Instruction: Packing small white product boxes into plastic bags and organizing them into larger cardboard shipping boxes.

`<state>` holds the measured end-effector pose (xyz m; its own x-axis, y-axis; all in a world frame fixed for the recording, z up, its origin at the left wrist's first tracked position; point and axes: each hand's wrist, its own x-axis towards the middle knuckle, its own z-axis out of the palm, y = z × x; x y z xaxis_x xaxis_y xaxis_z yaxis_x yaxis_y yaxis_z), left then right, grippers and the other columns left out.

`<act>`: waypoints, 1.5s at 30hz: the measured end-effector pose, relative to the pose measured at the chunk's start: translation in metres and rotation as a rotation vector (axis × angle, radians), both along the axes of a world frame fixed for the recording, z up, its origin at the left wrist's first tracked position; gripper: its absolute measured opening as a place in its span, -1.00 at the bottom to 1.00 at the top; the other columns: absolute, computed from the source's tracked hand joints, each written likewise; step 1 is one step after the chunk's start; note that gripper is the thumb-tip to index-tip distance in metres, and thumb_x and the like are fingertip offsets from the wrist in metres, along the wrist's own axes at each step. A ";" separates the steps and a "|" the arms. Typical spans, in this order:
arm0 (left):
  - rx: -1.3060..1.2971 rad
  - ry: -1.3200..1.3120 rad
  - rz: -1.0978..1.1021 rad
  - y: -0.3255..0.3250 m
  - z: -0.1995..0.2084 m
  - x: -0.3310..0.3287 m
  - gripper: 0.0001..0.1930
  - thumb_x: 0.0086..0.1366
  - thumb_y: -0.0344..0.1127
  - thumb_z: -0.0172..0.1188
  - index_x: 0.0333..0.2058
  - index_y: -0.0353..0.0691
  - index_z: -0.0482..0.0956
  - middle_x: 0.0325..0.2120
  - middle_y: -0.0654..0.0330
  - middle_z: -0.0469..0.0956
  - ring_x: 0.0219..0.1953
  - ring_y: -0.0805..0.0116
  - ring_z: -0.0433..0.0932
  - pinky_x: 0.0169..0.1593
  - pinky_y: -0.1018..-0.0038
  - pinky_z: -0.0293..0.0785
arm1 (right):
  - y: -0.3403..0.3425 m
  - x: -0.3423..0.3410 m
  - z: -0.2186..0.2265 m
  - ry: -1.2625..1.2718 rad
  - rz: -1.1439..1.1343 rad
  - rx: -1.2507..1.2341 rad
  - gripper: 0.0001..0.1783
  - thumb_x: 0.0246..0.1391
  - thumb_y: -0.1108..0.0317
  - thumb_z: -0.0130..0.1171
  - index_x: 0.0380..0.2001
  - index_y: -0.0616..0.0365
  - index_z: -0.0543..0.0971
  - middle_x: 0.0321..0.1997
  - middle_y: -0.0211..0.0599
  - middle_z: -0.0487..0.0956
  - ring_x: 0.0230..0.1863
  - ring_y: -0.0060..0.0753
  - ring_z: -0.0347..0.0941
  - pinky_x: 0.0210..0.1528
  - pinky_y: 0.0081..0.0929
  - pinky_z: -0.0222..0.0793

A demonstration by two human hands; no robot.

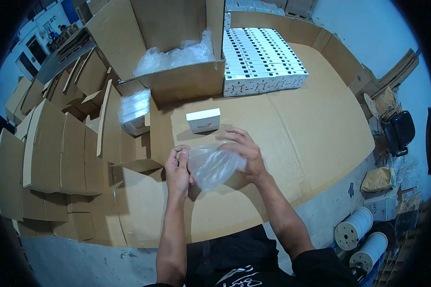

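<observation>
2 bare hands meet over a cardboard-covered table (321,143), holding a clear plastic bag (214,165) between them. The left hand (178,168) pinches the bag's edge, its fingers curled tight on the film. The right hand (244,150) is spread, fingers partly inside or against the bag's other side, grasping it; the film blurs which. The bag hangs between the 2 hands, just above the cardboard.

Just beyond the hands, near the fingertips, lies 1 small white box (203,120), flat on the cardboard and apart from the bag. Farther out past the left hand sits a bundle of white boxes wrapped in clear plastic (135,111), resting among folded cardboard. Beyond that stands a large open carton (177,79) with crumpled clear plastic (177,56) inside. Well beyond the right hand, a neat block of small white boxes (263,60) stands in rows. Far to the left of the left hand, flat cardboard cartons (48,153) stand on edge in stacks. Down to the right of the right forearm, 2 white spools (361,237) lie on the floor.
</observation>
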<state>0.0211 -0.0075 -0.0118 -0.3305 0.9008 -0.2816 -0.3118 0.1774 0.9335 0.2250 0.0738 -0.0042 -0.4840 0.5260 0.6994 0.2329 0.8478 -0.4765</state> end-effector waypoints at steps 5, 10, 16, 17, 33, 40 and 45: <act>0.324 0.384 0.157 -0.003 0.001 0.006 -0.62 0.53 -0.13 0.06 0.09 -0.35 0.44 -0.29 0.26 0.54 -0.31 0.58 0.47 -0.23 0.65 0.43 | -0.013 -0.012 -0.013 0.247 -0.151 -0.793 -0.80 0.31 0.34 0.19 -0.29 0.29 0.65 -0.52 -0.33 0.54 -0.42 -0.57 0.44 -0.38 -0.48 0.39; 0.423 0.319 0.067 -0.002 -0.005 0.016 -0.59 0.43 -0.24 0.24 0.13 -0.38 0.46 -0.08 0.12 0.59 -0.10 0.49 0.56 -0.09 0.53 0.52 | -0.019 -0.022 -0.014 0.200 -0.158 -0.827 -0.70 0.36 0.28 0.16 -0.32 0.34 0.62 -0.63 -0.35 0.49 -0.53 -0.68 0.31 -0.48 -0.48 0.29; 0.129 0.201 -0.072 -0.003 -0.005 0.017 -0.80 0.30 -0.39 0.40 -0.17 -0.28 0.60 -0.38 0.31 0.65 -0.38 0.58 0.57 -0.31 0.61 0.50 | -0.018 -0.022 -0.014 0.325 -0.049 -0.860 -0.71 0.35 0.26 0.20 -0.30 0.32 0.65 -0.47 -0.43 0.62 -0.48 -0.69 0.41 -0.42 -0.52 0.36; 0.127 0.201 -0.073 -0.004 -0.004 0.016 -0.80 0.30 -0.39 0.40 -0.17 -0.28 0.60 -0.38 0.31 0.65 -0.38 0.58 0.57 -0.31 0.61 0.50 | -0.016 -0.019 -0.012 0.303 -0.038 -0.925 -0.72 0.35 0.26 0.20 -0.28 0.31 0.66 -0.43 -0.44 0.64 -0.44 -0.69 0.44 -0.38 -0.55 0.38; 0.154 0.316 -0.157 -0.004 0.001 0.016 -0.70 0.22 -0.43 0.46 -0.13 -0.29 0.55 -0.33 0.26 0.67 -0.29 0.55 0.62 -0.21 0.59 0.54 | -0.011 -0.010 0.014 0.101 -0.304 -0.083 -0.71 -0.12 0.51 0.43 -0.24 0.14 0.66 -0.08 -0.24 0.59 -0.04 -0.17 0.45 -0.05 -0.27 0.42; 0.162 0.521 -0.169 -0.004 0.010 0.021 -0.50 0.01 -0.41 0.58 -0.08 -0.32 0.56 -0.29 0.09 0.72 -0.24 0.42 0.69 -0.17 0.45 0.60 | -0.006 -0.006 0.018 -0.036 -0.269 0.074 -0.74 -0.16 0.55 0.44 -0.34 0.11 0.63 -0.15 -0.30 0.57 -0.06 -0.18 0.46 0.01 -0.25 0.37; 0.173 0.640 -0.114 -0.003 0.002 0.017 -0.46 -0.05 -0.39 0.61 -0.09 -0.31 0.55 -0.27 0.04 0.72 -0.22 0.27 0.73 -0.15 0.36 0.62 | -0.004 -0.007 0.040 -0.205 -0.179 0.131 -0.75 -0.12 0.51 0.38 -0.30 0.12 0.61 -0.17 -0.30 0.58 -0.05 -0.21 0.47 0.06 -0.20 0.34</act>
